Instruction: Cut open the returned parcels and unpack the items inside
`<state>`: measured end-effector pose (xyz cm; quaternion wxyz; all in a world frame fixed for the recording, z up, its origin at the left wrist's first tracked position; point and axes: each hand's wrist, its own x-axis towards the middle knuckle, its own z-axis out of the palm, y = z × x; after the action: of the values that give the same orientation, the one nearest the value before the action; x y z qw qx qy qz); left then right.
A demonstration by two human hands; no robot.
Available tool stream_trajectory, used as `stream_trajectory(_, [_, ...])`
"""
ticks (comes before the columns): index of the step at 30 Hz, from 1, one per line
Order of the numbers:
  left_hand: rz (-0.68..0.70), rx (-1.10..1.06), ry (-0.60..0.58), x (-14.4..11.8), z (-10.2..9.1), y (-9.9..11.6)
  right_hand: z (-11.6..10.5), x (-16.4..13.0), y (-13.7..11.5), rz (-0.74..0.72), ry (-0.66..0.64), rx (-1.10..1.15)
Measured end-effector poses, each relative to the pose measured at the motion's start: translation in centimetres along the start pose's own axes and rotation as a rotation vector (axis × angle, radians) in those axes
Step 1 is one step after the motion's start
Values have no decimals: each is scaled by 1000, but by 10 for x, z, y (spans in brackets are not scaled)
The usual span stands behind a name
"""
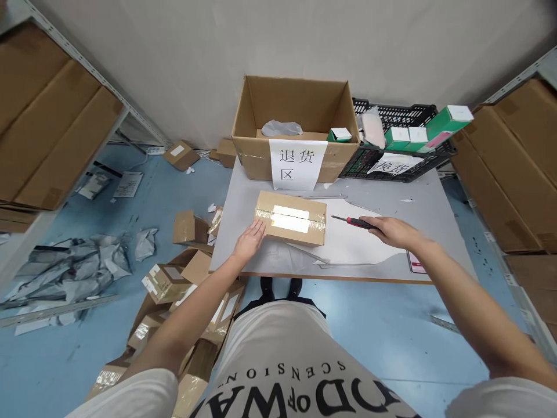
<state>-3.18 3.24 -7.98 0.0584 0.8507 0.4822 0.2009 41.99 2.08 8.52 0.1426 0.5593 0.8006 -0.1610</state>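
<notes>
The cardboard carton (315,210) lies flat on the table (223,244), just to the right of the left fingers and well apart from the right ones. Its top is shut, with clear tape (321,224) along the seam; no cut can be made out. The left hand (250,239) touches the carton's near left corner, fingers extended, gripping nothing. The right hand (394,231) has its fingers wrapped around a red-and-black knife-like tool (359,223), its tip directed at the carton's right end without contact.

Assessment: steadying the carton and readying the tool appear complete; the tape is not yet parted, and the flaps are unopened.

Ahead of the left fingers and to their right stands an open box (256,159); ahead of the right fingers, a black crate (360,168) holds green boxes (448,123). Left of the left fingers, discarded-looking cartons (167,283) lie on the floor.
</notes>
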Motion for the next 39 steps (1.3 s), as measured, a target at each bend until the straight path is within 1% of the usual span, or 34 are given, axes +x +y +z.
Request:
stream_trajectory(2, [4, -6, 7, 0, -2, 2, 17, -8, 3, 92, 145, 139])
stream_trajectory(4, [5, -8, 12, -1, -5, 5, 42, -9, 1, 278, 266, 285])
stream_trajectory(5, [1, -5, 14, -1, -7, 6, 57, -7, -2, 379, 304, 347])
stream_trajectory(6, [-2, -1, 12, -1, -9, 8, 72, -3, -4, 467, 341, 374])
stream_trajectory(8, [-13, 10, 5, -1, -12, 12, 103, 8, -10, 630, 390, 308])
stream_trajectory(10, [-29, 13, -3, -1, -14, 17, 132, 21, -15, 767, 390, 246])
stream_trajectory(13, [-61, 11, -1, -1, -14, 21, 165, 37, -19, 905, 327, 257])
stream_trajectory(15, [-76, 17, 5, -1, -13, 23, 179, 45, -23, 952, 259, 247])
stream_trajectory(17, [-85, 27, 13, -1, -11, 24, 188, 50, -27, 962, 188, 203])
stream_trajectory(20, [-84, 40, 24, -3, -9, 24, 193, 54, -33, 963, 124, 214])
stream_trajectory(25, [-78, 77, 16, -5, -10, 24, 203, 58, -39, 976, 63, 362])
stream_trajectory(27, [-77, 89, 6, -5, -12, 25, 211, 58, -40, 981, 73, 389])
stream_trajectory(30, [-85, 106, -10, -3, -17, 28, 222, 56, -42, 985, 127, 389])
stream_trajectory(32, [-104, 119, -8, 1, -21, 30, 219, 55, -41, 981, 177, 371])
stream_trajectory(34, [-116, 125, 2, 6, -26, 31, 204, 58, -38, 956, 264, 332])
stream_trajectory(36, [-81, 112, -19, 15, -32, 31, 173, 66, -35, 864, 392, 273])
stream_trajectory(37, [-36, 99, -53, 20, -36, 31, 153, 72, -34, 772, 457, 244])
stream_trajectory(38, [23, 85, -100, 27, -40, 31, 132, 80, -34, 644, 503, 228])
stream_trajectory(39, [90, 72, -156, 34, -43, 30, 111, 90, -37, 477, 520, 218])
